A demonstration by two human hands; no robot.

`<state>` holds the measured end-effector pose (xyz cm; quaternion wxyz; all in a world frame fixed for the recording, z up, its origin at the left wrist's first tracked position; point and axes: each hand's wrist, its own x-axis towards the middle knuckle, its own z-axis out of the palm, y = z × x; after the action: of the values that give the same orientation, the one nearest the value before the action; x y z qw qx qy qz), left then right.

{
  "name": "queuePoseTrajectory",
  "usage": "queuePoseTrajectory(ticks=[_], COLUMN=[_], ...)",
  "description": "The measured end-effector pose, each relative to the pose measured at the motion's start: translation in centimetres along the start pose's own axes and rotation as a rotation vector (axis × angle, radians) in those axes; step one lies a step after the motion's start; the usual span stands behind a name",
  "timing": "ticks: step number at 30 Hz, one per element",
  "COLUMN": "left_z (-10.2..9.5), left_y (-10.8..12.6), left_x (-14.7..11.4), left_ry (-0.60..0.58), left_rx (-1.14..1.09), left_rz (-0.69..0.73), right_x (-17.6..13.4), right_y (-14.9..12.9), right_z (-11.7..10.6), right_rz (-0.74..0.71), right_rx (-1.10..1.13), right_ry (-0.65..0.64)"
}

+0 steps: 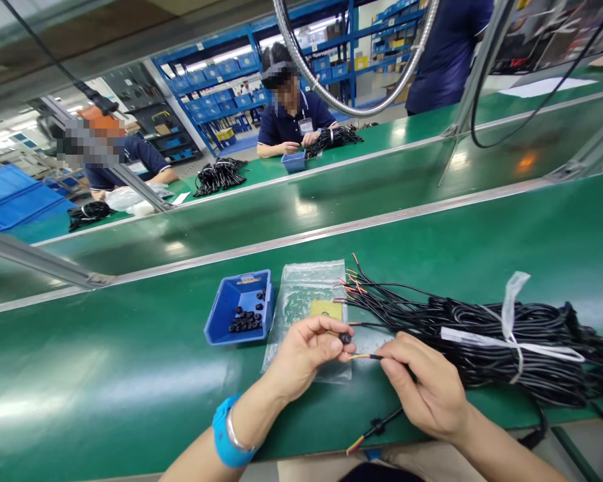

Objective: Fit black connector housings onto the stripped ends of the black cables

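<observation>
Between the thumb and fingers of my left hand point(306, 351) is a small black cable nut point(345, 338). My right hand point(425, 381) pinches a black cable near its stripped end, where thin red and yellow wires point(364, 357) stick out toward my left fingertips. Whether the wires touch the nut I cannot tell. Below my hands, another cable end carries a black nut point(377, 426) around its sheath. To the right lies a large bundle of black cables point(522, 341), bound with white ties, its bare wire ends pointing left.
A blue bin point(216, 314) holds several black nuts. Beside it, a clear plastic bag point(291, 294) with a yellow label point(326, 308) lies on the green table point(130, 375). A metal flexible conduit point(352, 110) hangs overhead. Across a divider, people sit at another bench with cable bundles point(221, 177).
</observation>
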<state>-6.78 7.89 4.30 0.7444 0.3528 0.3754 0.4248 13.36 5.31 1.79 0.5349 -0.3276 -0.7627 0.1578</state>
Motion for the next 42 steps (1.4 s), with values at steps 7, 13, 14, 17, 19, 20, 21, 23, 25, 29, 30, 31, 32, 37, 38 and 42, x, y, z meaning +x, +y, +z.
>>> queuePoseTrajectory(ticks=[7,13,14,17,19,20,21,23,25,29,30,31,32,37,38,42], left_z=[0.11,0.01,0.04,0.10,0.07,0.02,-0.03,-0.15,-0.27,-0.50,-0.55,-0.59,-0.62,-0.57,-0.55,-0.40], left_y=[-0.14,0.02,0.05,0.15,0.19,0.18,0.17,0.11,0.04,-0.09,-0.12,-0.14,-0.17,-0.14,-0.12,-0.06], left_x=[-0.48,-0.64,-0.62,-0.58,-0.60,-0.62,-0.64,-0.68,-0.67,-0.64,-0.66,-0.68,-0.71,-0.68,-0.64,-0.71], left_ry=[-0.047,-0.030,-0.026,-0.012,-0.005,-0.004,-0.004,-0.008,-0.011,-0.018,-0.020,-0.024,-0.027,-0.035,-0.035,-0.029], left_rx=[-0.072,-0.074,-0.075,-0.081,-0.074,-0.066,-0.056,-0.035,-0.019,0.005,0.013,0.021,0.030,0.048,0.052,0.131], left_rz=[-0.016,0.004,0.011,0.026,0.031,0.034,0.038,0.046,0.051,0.059,0.063,0.065,0.067,0.077,0.083,0.144], right_x=[0.02,0.13,0.18,0.22,0.15,0.09,0.02,-0.07,-0.06,0.15,0.19,0.21,0.21,-0.05,-0.12,-0.22], right_y=[-0.01,-0.12,-0.14,-0.15,-0.08,-0.03,0.02,0.09,0.09,-0.05,-0.09,-0.10,-0.10,0.19,0.26,0.40], right_z=[-0.02,-0.04,-0.04,-0.04,-0.03,-0.01,0.00,0.02,0.02,0.02,0.02,0.03,0.04,0.21,0.25,0.37], right_rz=[0.042,0.040,0.039,0.037,0.036,0.036,0.037,0.035,0.030,0.030,0.034,0.037,0.039,0.026,0.026,-0.001], right_rx=[-0.072,-0.086,-0.082,-0.072,-0.064,-0.061,-0.059,-0.056,-0.059,-0.076,-0.083,-0.089,-0.094,-0.097,-0.097,-0.081], right_ry=[0.038,0.022,0.021,0.021,0.011,0.002,-0.008,-0.017,-0.017,0.000,0.008,0.013,0.018,0.016,0.017,0.005])
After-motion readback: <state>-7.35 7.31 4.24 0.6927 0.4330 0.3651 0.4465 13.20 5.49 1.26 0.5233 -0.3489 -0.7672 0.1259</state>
